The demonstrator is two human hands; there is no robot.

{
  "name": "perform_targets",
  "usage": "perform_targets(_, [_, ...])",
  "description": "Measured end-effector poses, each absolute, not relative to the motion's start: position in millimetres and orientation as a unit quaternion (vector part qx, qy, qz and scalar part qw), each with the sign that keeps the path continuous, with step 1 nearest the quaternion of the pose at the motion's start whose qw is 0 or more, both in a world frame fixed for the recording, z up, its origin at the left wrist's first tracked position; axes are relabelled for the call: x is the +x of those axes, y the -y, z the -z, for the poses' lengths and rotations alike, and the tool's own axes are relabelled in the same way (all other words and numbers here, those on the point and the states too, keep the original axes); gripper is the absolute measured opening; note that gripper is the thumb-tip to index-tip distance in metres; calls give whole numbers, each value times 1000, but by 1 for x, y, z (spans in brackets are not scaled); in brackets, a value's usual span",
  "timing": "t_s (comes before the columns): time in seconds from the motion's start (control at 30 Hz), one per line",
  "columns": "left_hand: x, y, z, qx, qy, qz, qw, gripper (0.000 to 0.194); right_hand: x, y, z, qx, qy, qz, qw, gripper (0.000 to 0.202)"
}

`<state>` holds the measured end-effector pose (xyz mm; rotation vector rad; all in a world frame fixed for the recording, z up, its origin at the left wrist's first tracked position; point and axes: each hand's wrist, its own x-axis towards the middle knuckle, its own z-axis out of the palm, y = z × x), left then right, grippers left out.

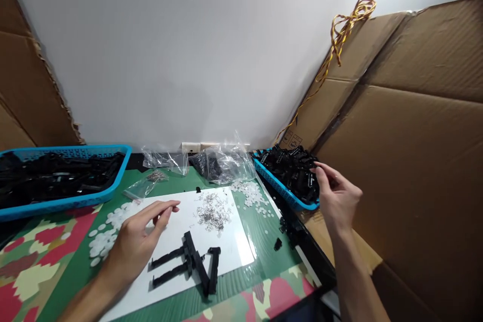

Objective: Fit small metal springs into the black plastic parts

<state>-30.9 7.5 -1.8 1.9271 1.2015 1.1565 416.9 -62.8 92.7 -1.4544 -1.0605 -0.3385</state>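
Observation:
My left hand [141, 231] hovers over the left part of a white sheet [169, 287], thumb and fingers brought together; whatever the tips may pinch is too small to make out. Below and to its right lie black plastic parts with long arms [194, 261]. A scattered pile of small metal pieces [213, 213] is on the same sheet. My right hand [337, 193] is raised at the right edge of a blue basket [283, 188] of small black parts [298, 166]. Its fingertips are pinched, and I cannot see what is between them.
Another blue basket [123, 176] holds longer black parts at left. White discs [101, 244] lie beside my left forearm, with smaller white pieces [251, 193] near the right basket. Plastic bags [222, 163] line the wall. Cardboard [418, 161] stands at right; loose black bits [278, 244] lie below.

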Motion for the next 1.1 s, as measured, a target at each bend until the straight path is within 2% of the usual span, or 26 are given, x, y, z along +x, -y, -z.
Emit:
perform_targets(0.1, [-31, -9, 8, 739, -440, -425, 282, 42, 459, 71, -80, -641, 442, 158, 607, 35])
perform_targets(0.37, [-36, -15, 20, 749, -425, -423, 282, 37, 539, 65, -62, -674, 439, 78, 589, 40])
perform_targets(0.57, [-36, -15, 19, 750, -427, -424, 274, 37, 553, 46, -67, -703, 424, 24, 571, 44])
perform_targets(0.77, [-37, -14, 16, 747, -440, -416, 275, 38, 559, 38, -71, -702, 450, 53, 550, 40])
perform_targets(1.1, [-38, -14, 14, 757, -430, -419, 258, 34, 567, 44, -75, -718, 491, -13, 492, 37])
